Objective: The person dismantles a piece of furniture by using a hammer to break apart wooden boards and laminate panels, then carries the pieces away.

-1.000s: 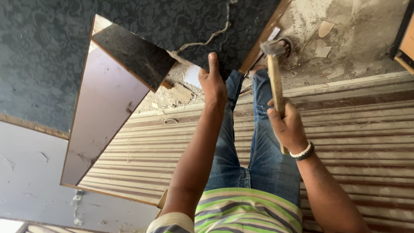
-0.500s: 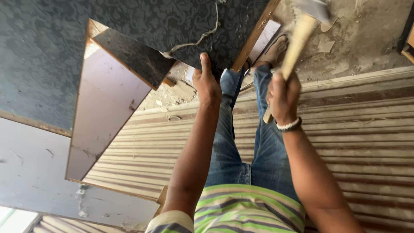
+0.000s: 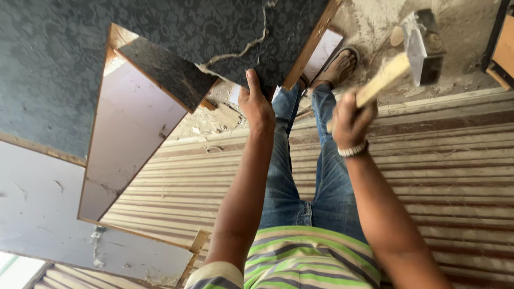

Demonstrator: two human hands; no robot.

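Note:
My left hand (image 3: 256, 103) presses its fingers against the lower edge of a dark patterned board (image 3: 176, 32) that has a long crack running through it. My right hand (image 3: 350, 119) is closed around the wooden handle of a hammer (image 3: 399, 59). The hammer is lifted, its metal head up to the right over the dusty floor. A smaller dark broken panel piece (image 3: 166, 72) leans to the left of my left hand. My legs in blue jeans and a sandalled foot (image 3: 337, 67) stand below the board.
A pale laminate panel (image 3: 126, 144) with wooden edging slants at the left. A striped ribbed sheet (image 3: 444, 176) covers the lower and right area. Rubble and dust lie on the concrete floor (image 3: 460, 64) at the upper right. A wooden frame edge (image 3: 500, 53) stands at the far right.
My right hand has swung the hammer up and out to the right, away from the board's edge. My left hand has stayed on the cracked board.

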